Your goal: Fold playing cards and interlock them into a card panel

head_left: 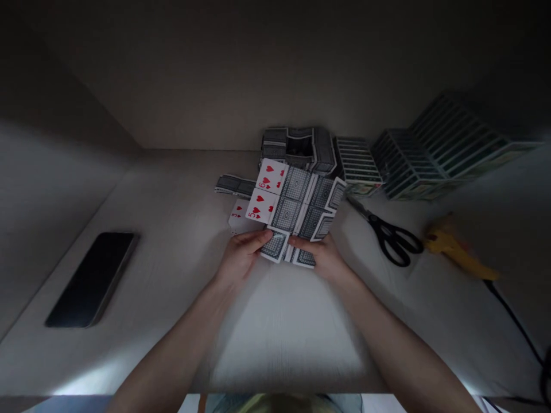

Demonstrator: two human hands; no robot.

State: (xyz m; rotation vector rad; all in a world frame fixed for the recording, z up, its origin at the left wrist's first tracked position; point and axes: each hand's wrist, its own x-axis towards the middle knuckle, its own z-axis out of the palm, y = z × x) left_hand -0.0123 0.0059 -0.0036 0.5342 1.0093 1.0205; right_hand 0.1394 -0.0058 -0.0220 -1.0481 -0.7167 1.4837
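Observation:
Between my two hands is a panel of joined playing cards (297,212), mostly showing patterned grey backs. At its upper left, two cards show red hearts, a five and a six. My left hand (241,255) pinches the panel's lower left corner, thumb on top. My right hand (325,258) grips the lower right part, its thumb lying across the front. Beneath the panel's left side lies a loose three of hearts (238,212). Beside it is a narrow strip of folded cards (235,185). The fingers under the panel are hidden.
Behind the panel stands a box shape built of cards (275,140) with an opening. Slatted card structures (359,158) line the back right. Black-handled scissors (394,238) and a yellow glue gun (460,249) with a cord lie right. A phone (92,278) lies left.

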